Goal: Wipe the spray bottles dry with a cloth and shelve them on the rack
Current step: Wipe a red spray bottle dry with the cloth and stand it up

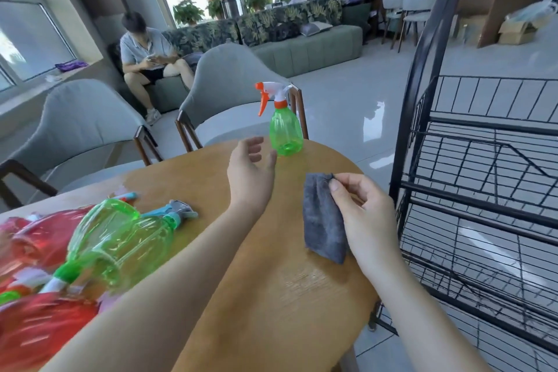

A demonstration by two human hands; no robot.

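A green spray bottle (286,130) with an orange and white trigger stands upright near the far edge of the wooden table (280,296). My left hand (252,167) hovers just left of it, fingers loosely spread, holding nothing. My right hand (363,214) pinches a grey cloth (321,217) that hangs down onto the table. A pile of green bottles (120,238) and red bottles (45,320) lies on its side at the left. The black wire rack (483,196) stands to the right of the table, its shelves bare.
Two grey chairs (229,90) stand at the table's far side. A person sits on a sofa (308,45) beyond them. Tiled floor lies between the table and the rack.
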